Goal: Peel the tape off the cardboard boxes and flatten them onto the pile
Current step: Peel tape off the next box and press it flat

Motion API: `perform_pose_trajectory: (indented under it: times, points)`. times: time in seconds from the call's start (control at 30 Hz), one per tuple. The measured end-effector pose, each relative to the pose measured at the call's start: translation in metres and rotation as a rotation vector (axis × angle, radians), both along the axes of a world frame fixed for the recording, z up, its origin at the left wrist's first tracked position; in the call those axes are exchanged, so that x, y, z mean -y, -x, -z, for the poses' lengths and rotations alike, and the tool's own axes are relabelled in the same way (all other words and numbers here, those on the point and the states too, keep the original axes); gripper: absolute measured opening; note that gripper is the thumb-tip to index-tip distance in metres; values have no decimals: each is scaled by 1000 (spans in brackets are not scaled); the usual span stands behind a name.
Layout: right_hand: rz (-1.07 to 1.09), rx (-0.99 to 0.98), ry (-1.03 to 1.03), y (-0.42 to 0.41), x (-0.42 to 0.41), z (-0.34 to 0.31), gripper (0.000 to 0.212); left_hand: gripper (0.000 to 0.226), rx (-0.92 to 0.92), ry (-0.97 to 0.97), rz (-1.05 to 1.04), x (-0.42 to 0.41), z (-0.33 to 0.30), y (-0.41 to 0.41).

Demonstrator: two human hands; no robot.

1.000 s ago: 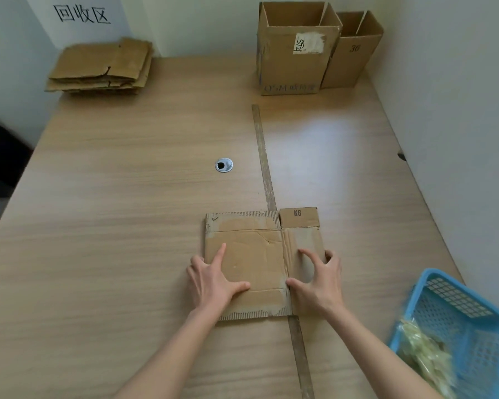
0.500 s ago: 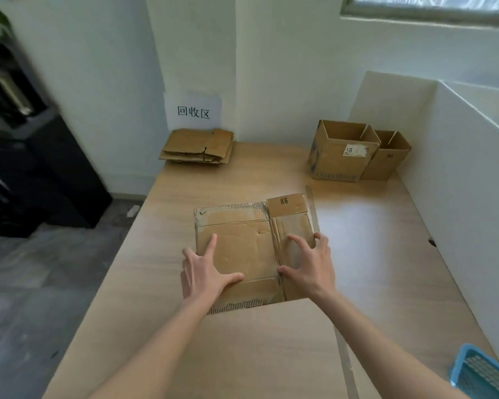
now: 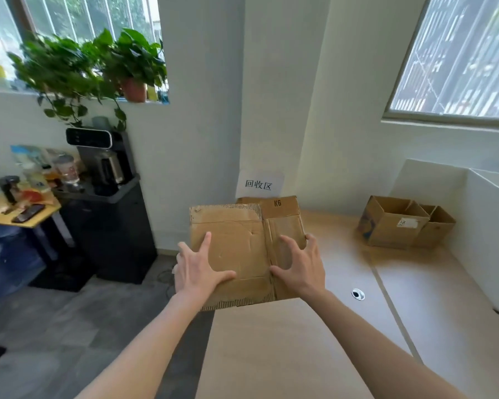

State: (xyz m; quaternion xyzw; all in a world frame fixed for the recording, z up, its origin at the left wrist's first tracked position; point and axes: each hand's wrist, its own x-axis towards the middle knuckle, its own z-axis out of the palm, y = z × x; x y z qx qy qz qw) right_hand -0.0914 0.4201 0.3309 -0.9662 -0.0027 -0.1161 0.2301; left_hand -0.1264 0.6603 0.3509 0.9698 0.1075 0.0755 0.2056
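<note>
I hold a flattened cardboard box (image 3: 236, 249), marked K6, in the air over the far left part of the wooden table (image 3: 300, 355). My left hand (image 3: 199, 272) grips its left edge, with index finger and thumb spread on top. My right hand (image 3: 297, 269) grips the right side, fingers curled round the edge. Behind the held sheet, a sliver of the flattened cardboard pile (image 3: 247, 200) shows below a paper wall sign (image 3: 258, 184). Two open upright boxes (image 3: 386, 226) (image 3: 435, 226) stand side by side at the back right.
A white partition (image 3: 487, 226) runs along the table's right side. A round cable hole (image 3: 357, 294) sits in the tabletop. Left of the table is grey floor, a black water dispenser (image 3: 104, 197) and a cluttered side table (image 3: 18, 214).
Both hands have lifted the flattened box off the table and carried it away from me toward the pile at the far left. The view has tilted up; the blue basket has left the frame.
</note>
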Motion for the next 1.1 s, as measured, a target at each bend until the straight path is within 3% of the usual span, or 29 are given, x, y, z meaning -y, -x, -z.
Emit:
perform_pose_trajectory:
  times: [0.27,0.6,1.1]
  points:
    - [-15,27,43,-68,-85,-24,83,128,40,-19,13,-89,-18,-67]
    - [72,-37,37,-233,-151,-8,81,130,-17,-126,85,-152,-14,-254]
    - [313,-151,92,-398,-91,16,85,132,-123,7,363,-92,33,-481]
